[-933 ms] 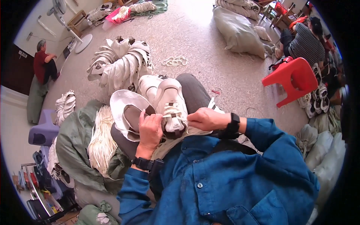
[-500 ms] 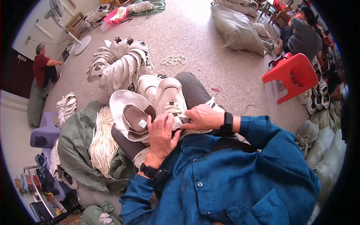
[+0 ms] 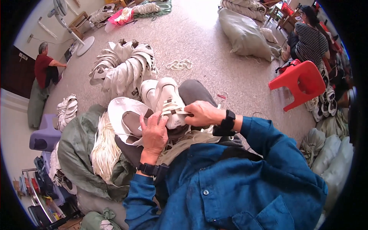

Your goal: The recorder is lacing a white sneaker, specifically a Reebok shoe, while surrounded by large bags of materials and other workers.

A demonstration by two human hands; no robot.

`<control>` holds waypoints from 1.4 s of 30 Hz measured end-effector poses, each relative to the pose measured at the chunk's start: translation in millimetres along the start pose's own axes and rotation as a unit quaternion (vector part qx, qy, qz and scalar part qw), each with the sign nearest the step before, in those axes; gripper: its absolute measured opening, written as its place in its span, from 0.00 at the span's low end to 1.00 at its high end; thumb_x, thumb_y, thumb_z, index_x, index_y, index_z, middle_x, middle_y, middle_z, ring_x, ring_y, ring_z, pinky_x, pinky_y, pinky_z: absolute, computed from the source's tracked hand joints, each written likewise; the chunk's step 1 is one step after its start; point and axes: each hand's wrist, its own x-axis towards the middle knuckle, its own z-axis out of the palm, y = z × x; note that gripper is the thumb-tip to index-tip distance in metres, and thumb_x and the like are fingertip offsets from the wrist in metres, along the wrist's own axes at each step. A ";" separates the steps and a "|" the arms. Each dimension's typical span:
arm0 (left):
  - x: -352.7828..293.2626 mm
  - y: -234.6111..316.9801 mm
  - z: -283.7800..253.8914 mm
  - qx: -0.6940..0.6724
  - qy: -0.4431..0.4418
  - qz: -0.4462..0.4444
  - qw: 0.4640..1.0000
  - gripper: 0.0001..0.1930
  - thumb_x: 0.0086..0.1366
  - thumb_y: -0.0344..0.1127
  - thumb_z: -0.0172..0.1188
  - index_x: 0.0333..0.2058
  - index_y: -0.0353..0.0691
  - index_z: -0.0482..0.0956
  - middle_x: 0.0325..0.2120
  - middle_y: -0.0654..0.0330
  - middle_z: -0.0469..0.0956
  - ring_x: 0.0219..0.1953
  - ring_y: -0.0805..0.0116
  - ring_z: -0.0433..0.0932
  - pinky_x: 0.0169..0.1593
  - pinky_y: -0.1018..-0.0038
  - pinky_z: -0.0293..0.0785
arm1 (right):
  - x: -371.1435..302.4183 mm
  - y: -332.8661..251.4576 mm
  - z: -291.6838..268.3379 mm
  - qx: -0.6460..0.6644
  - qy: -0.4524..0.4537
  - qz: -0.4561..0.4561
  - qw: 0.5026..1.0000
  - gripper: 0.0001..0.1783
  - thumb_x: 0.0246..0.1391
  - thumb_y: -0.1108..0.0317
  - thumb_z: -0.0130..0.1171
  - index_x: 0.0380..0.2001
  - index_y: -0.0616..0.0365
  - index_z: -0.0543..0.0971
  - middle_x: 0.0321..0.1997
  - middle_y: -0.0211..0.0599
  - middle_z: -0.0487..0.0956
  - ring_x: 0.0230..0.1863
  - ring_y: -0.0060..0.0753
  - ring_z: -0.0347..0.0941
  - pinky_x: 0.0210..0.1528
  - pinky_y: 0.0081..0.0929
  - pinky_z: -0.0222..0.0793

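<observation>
You sit with a white shoe upper in your lap, its toe pointing away from you and its lower tongue end toward your body. A cream lace crosses its front in short rows.

Your left hand is at the left edge of the lacing, fingers bent and close together; whether they grip the lace cannot be told. Your right hand is opposite, at the right edge, its thumb and forefinger pinched narrow on the lace. Each wrist wears a black band.

Just left of the upper, a grey-lined opening with a broad white collar faces up beside your left hand. More loose cream laces lie across your lap, under your wrists.

By your left knee, a thick bundle of laces rests on a dark green sack. On the speckled floor ahead, stacked uppers form a curved pile, with a loose loop of lace to its right. Farther right stand a red plastic stool and a full, pale sack. Two other people sit well apart from you, one on each side.
</observation>
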 end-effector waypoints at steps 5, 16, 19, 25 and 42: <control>-7.0 -5.2 -7.1 -0.090 0.009 -0.035 0.995 0.23 0.56 0.25 0.60 0.52 0.41 0.72 0.48 0.55 0.74 0.55 0.58 0.72 0.64 0.52 0.61 | -10.4 8.3 -8.0 0.169 -0.019 0.008 0.985 0.17 0.56 0.59 0.58 0.21 0.63 0.77 0.18 0.41 0.77 0.21 0.40 0.75 0.27 0.37 0.69; 6.2 42.0 -12.7 -0.311 -0.080 -0.197 0.926 0.11 0.61 0.26 0.60 0.43 0.33 0.78 0.30 0.49 0.77 0.32 0.51 0.78 0.37 0.63 0.74 | -77.9 100.3 -71.6 0.841 0.095 -0.100 0.523 0.19 0.69 0.58 0.48 0.22 0.53 0.70 0.31 0.31 0.74 0.40 0.29 0.75 0.63 0.42 0.65; 18.2 46.3 -1.3 -0.326 -0.036 -0.181 0.927 0.11 0.62 0.25 0.57 0.44 0.32 0.78 0.29 0.47 0.76 0.30 0.50 0.77 0.34 0.61 0.73 | -99.6 139.2 -87.8 0.865 0.164 -0.073 0.468 0.18 0.69 0.57 0.50 0.25 0.54 0.71 0.27 0.26 0.69 0.30 0.21 0.67 0.50 0.32 0.69; 18.1 54.2 9.3 -0.306 -0.014 -0.181 0.935 0.11 0.62 0.25 0.56 0.43 0.33 0.77 0.31 0.48 0.75 0.33 0.48 0.76 0.36 0.59 0.72 | -128.0 175.3 -122.3 0.702 0.413 0.109 0.570 0.11 0.68 0.62 0.52 0.43 0.58 0.75 0.29 0.24 0.72 0.26 0.17 0.64 0.30 0.17 0.65; 19.0 56.5 16.9 -0.274 -0.024 -0.193 0.942 0.09 0.62 0.25 0.56 0.42 0.32 0.77 0.33 0.46 0.74 0.35 0.45 0.76 0.39 0.57 0.73 | -9.1 22.1 0.7 0.305 -0.029 0.086 0.948 0.09 0.63 0.66 0.55 0.33 0.60 0.78 0.20 0.24 0.76 0.19 0.15 0.70 0.21 0.19 0.66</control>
